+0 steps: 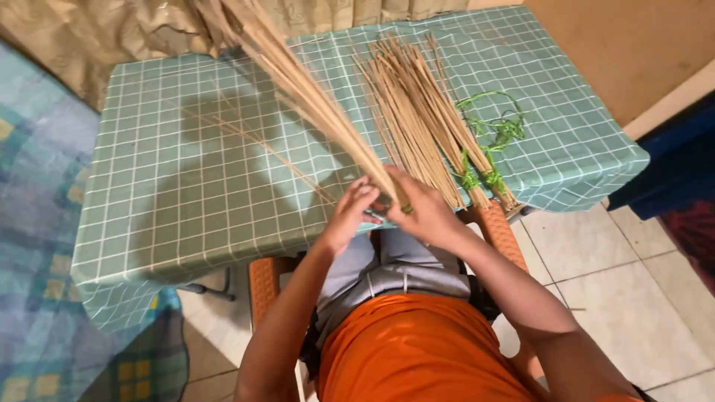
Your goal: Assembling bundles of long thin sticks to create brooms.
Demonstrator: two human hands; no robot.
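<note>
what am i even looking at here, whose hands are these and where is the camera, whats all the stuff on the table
There is one picture, taken by a camera worn on a person's head, looking down at their own two bare hands. No machine is involved. The person sits on an orange chair at a table with a green checked cloth. The left hand and right hand meet at the table's near edge, gripping the bottom end of a bundle of thin tan sticks that fans up and away to the left. On the cloth to the right lie two more stick bundles, tied near their ends with green string, and a loose tangle of green string beside them.
</note>
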